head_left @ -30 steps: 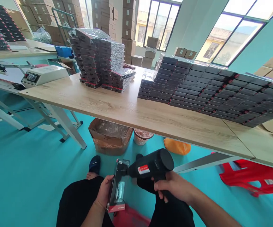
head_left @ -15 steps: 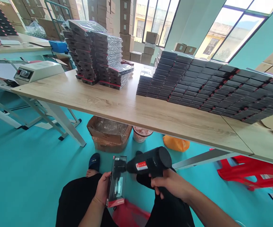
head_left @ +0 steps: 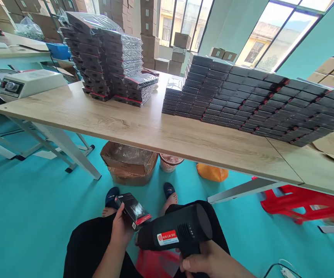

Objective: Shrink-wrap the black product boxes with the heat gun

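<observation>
My left hand (head_left: 120,228) grips a black box with a red end (head_left: 132,210) by its side and underside, and the box is tilted over my lap. In my right hand (head_left: 203,259) is the handle of a black heat gun (head_left: 174,230) with a red and white label. The gun's nozzle points left and sits close by the red end of the box. Whether the nozzle touches the box, I cannot tell.
Ahead stands a wooden table (head_left: 143,129) bearing wrapped box stacks (head_left: 109,61) and a wide stack of black boxes (head_left: 250,100). Beneath it are an open carton (head_left: 129,166), a bin (head_left: 169,164) and an orange bag (head_left: 212,172). A red stool (head_left: 306,204) lies right.
The box has turned and tipped in my left hand, its red end now towards the right. The heat gun has come lower and nearer to me. The view has shifted slightly.
</observation>
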`<state>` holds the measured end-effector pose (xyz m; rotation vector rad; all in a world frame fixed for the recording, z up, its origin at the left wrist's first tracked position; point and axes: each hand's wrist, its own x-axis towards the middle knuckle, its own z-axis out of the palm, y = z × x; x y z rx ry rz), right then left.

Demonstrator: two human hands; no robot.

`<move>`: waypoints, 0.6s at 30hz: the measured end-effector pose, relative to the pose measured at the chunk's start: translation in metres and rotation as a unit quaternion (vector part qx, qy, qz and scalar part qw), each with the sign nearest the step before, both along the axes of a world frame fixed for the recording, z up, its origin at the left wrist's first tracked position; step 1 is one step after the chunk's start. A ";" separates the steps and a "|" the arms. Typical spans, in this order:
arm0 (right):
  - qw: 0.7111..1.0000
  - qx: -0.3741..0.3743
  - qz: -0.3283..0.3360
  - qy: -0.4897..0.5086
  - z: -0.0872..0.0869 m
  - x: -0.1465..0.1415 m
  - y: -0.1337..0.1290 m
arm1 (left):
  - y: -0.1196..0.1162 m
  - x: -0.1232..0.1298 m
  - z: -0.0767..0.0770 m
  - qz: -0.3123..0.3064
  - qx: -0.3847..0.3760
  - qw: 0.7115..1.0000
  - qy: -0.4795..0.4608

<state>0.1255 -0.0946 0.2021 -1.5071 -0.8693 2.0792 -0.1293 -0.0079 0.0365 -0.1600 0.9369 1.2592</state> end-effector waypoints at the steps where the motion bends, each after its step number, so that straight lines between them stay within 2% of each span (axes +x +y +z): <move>1: 1.000 0.006 -0.023 -0.005 -0.002 -0.002 -0.001 | 0.001 -0.002 -0.004 0.028 -0.002 1.000 -0.005; 3: 0.996 0.025 -0.081 -0.034 -0.004 -0.005 -0.001 | 0.002 -0.006 -0.012 0.069 -0.012 0.997 -0.020; 5: 0.994 0.034 -0.096 -0.043 -0.005 -0.008 0.000 | 0.002 -0.011 -0.018 0.082 -0.023 0.996 -0.034; 8: 1.000 0.010 -0.020 -0.014 -0.008 -0.011 -0.001 | 0.003 -0.014 -0.025 0.066 -0.018 0.997 -0.043; 9: 1.000 0.010 -0.013 -0.010 -0.010 -0.012 -0.002 | 0.003 -0.014 -0.027 0.064 -0.015 0.997 -0.036; 13: 0.992 0.049 -0.105 -0.042 -0.014 -0.010 -0.003 | 0.004 -0.013 -0.027 0.064 -0.035 0.997 0.002; 14: 0.992 0.055 -0.107 -0.042 -0.014 -0.009 -0.003 | 0.004 -0.012 -0.026 0.062 -0.040 0.997 0.008; 18: 1.000 -0.007 -0.028 0.000 -0.011 -0.009 -0.006 | 0.005 -0.011 -0.027 0.068 -0.037 0.997 0.003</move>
